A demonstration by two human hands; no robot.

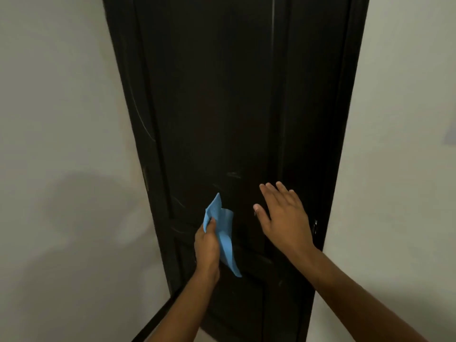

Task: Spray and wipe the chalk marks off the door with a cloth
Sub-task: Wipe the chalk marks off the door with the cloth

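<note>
The left hand (206,245) grips the blue cloth (223,233) in front of the dark door (222,95). The right hand (281,214) is spread flat, empty, near the panel. Step: wiping. Next: press cloth onto the faint chalk marks (233,175) just above.

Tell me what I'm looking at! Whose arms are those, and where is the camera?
The camera sits on a person's head and looks forward and down, so you see that person's own two arms reaching out, as if they were yours. There is only this one picture, from that one spot.

In front stands a tall dark door between pale walls. It carries faint pale chalk marks just above the hands.

The left hand has its fingers curled round a blue cloth, which hangs down loosely. The right hand is open, fingers straight and spread, up close to the door; I cannot tell if it touches. No spray bottle shows in the picture.
</note>
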